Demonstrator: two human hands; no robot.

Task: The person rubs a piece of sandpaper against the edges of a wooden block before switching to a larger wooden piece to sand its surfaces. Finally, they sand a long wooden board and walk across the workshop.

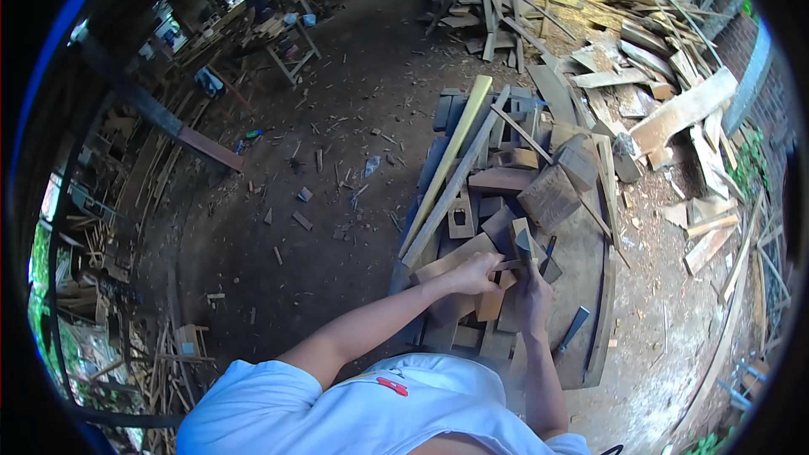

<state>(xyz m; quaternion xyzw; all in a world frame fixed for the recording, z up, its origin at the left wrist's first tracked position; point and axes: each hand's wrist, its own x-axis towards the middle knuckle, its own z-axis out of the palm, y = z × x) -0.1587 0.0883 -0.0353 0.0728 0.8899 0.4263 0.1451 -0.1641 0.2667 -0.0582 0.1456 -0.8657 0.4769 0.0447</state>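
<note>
My left hand (pixel 478 275) reaches in over the workbench (pixel 581 286), its fingers closed on a short dark bar (pixel 509 264). Right beside it, my right hand (pixel 533 295) is wrapped round a narrow upright piece with a grey, blade-like face (pixel 524 242); the bar meets this piece. Below the hands stands an orange-brown wooden block (pixel 489 305). A block with a slot cut through it (pixel 460 216) lies just beyond, near a larger rough block (pixel 549 198). To the right rests a flat metal blade (pixel 575 329), and a slim dark tool (pixel 551 248) lies closer in.
Long wooden strips (pixel 447 164) run along the bench's left side. Beyond it on the right rises a heap of offcuts and planks (pixel 640 59). Scraps litter the dirt floor (pixel 329 160). A person (pixel 253 0) is at a far trestle with stacked wood, past a slanting post (pixel 160 109).
</note>
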